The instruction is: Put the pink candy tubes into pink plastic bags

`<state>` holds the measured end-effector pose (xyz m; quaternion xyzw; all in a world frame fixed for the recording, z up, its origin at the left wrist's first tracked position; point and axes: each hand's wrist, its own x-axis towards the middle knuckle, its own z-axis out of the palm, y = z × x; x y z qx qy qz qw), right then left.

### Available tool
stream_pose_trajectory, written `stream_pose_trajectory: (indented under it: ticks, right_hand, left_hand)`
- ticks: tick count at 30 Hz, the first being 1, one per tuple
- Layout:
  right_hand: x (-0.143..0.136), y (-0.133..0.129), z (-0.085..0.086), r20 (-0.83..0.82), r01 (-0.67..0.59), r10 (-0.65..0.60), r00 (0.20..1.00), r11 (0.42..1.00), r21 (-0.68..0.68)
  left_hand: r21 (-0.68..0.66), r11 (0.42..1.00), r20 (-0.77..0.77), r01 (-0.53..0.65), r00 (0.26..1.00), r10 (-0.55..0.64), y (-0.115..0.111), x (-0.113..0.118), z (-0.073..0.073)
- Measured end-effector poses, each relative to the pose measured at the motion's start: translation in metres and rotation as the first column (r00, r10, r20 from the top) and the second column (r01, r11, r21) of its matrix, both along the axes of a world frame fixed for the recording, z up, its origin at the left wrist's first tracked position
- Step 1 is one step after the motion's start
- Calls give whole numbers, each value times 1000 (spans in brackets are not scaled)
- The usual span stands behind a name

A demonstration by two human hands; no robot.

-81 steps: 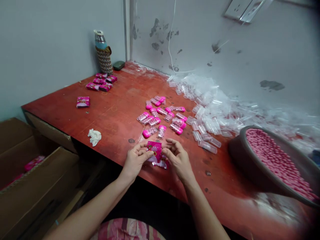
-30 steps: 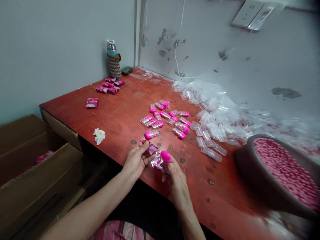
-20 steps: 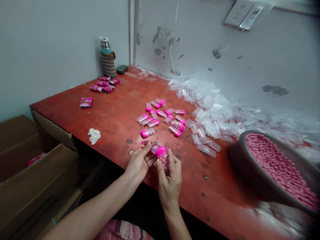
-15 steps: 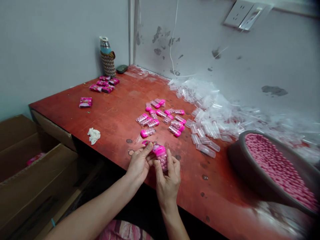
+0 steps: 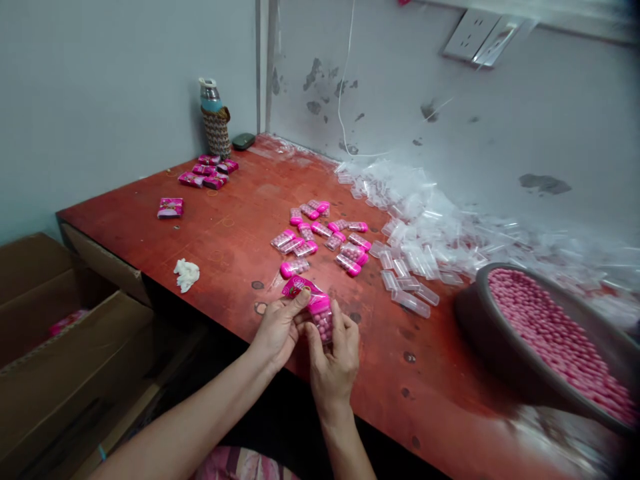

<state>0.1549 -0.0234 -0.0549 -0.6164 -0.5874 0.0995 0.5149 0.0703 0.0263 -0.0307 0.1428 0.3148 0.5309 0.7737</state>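
Over the front edge of the red table (image 5: 240,227), my right hand (image 5: 334,357) grips a small clear bottle (image 5: 323,325) filled with pink candy balls, its pink cap pointing up and away. My left hand (image 5: 283,327) pinches a printed pink wrapper sleeve (image 5: 301,287) at the capped end; whether the sleeve goes round the bottle I cannot tell. Just beyond my hands lie several filled bottles with pink caps (image 5: 295,268). To their right spreads a heap of clear bottles without caps (image 5: 415,233).
A dark basin (image 5: 470,313) of pink candy balls stands at the right. Wrapped pink packs (image 5: 171,207) and a bottle in a knitted cover (image 5: 217,130) are at the left. Crumpled tissue (image 5: 187,275) lies near the edge, beside an open cardboard box (image 5: 115,327).
The printed pink sleeve has spread out and now shows more above my left thumb. Both hands keep nearly the same place, still on the bottle and sleeve.
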Motion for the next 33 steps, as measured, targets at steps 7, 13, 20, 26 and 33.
stream_pose_trajectory:
  ticks: [7, 13, 20, 26, 33]
  right_hand:
    - [2, -2, -1, -144, -72, 58, 988, 993, -93]
    - [2, -1, -6, -307, -84, 60, 950, 994, -63]
    - [-2, 0, -6, -431, -61, 33, 902, 997, -51]
    - [-2, -3, -10, -459, -78, 34, 888, 994, -77]
    - [1, -7, 5, -722, -292, 147, 676, 953, -80]
  left_hand:
    - [36, 998, -39, 46, 998, -45, 7, -5, 6]
    - [107, 983, -86, 149, 986, -140, 10, -7, 11]
    - [145, 988, -157, 48, 987, -25, 1, 2, 10]
    - [120, 992, -195, 29, 981, -5, -2, 4, 8]
    - [114, 936, -198, 333, 931, -307, 4, -10, 14]
